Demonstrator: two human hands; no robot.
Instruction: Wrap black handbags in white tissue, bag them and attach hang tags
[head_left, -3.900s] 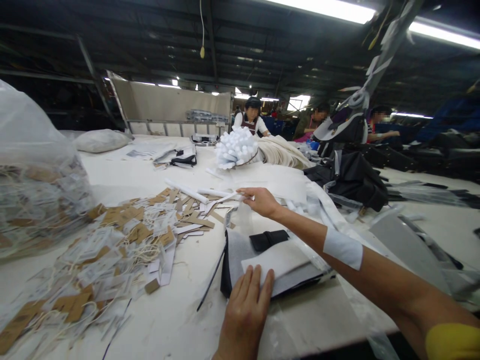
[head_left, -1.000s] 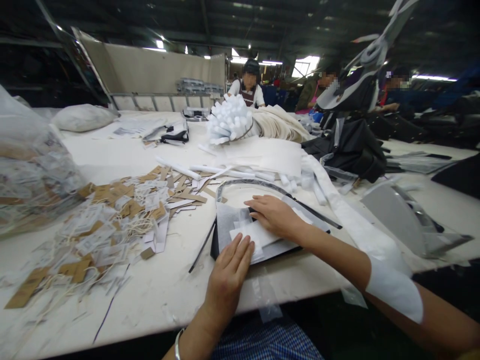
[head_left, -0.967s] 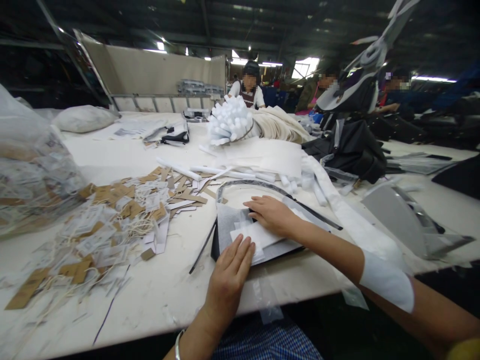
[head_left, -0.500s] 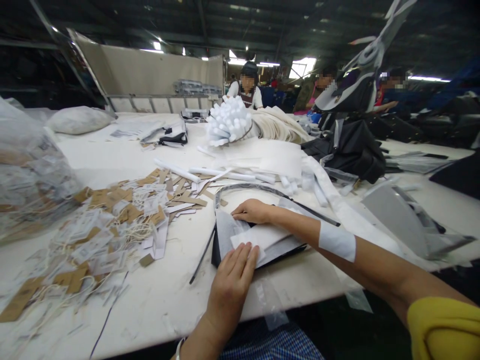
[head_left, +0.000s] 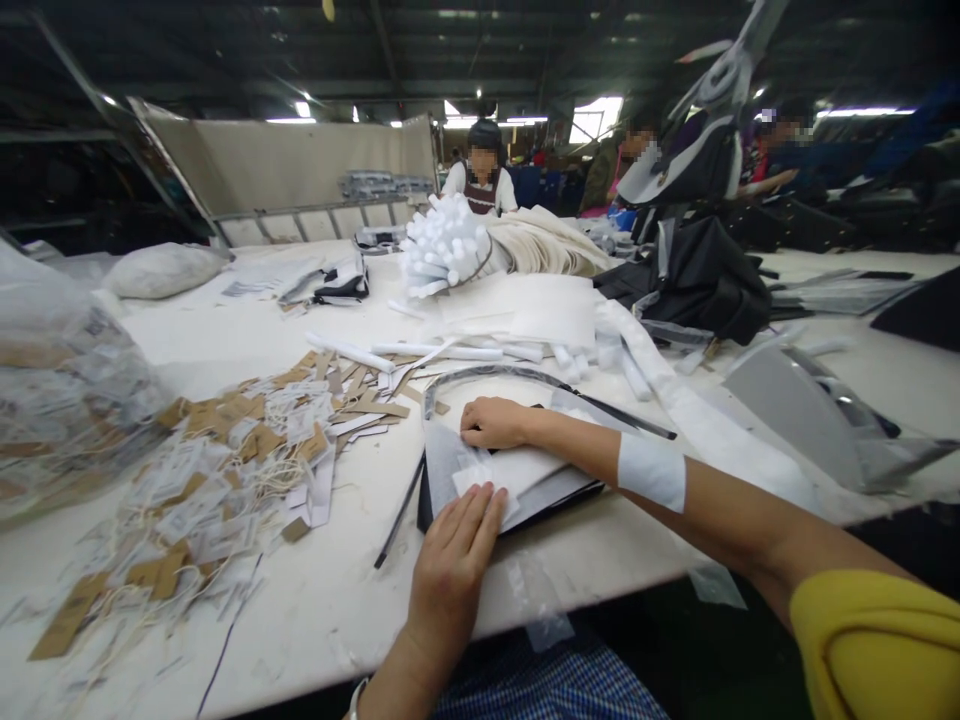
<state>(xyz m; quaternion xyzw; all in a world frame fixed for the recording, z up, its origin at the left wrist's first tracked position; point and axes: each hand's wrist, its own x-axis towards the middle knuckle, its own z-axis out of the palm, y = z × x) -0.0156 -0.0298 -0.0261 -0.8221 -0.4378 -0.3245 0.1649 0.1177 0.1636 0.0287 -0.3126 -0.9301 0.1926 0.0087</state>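
A flat black bag (head_left: 424,505) lies in front of me, mostly covered by a pale grey lining or wrapping sheet (head_left: 442,455). Its long dark handle (head_left: 510,372), partly wrapped in clear film, arches behind it. My left hand (head_left: 456,545) rests flat on the near edge, fingers stretched over a folded white sheet (head_left: 480,474). On the far side my right hand (head_left: 493,424) is closed, its fingers curled down at the bag's upper part. Whatever those fingertips grip is hidden. White sheet material also shows under the right forearm.
Left of the bag spreads a heap of brown and white tags with strings (head_left: 247,450), beside a clear plastic sack (head_left: 67,400). Behind lie a bundle of white foam rods (head_left: 444,248) and a black bag (head_left: 701,280). A person (head_left: 481,180) is across the table.
My right hand's fingers have curled more, and a dark patch now shows beside its wrist. The left hand stays flat on the white sheet. The view has shifted slightly.
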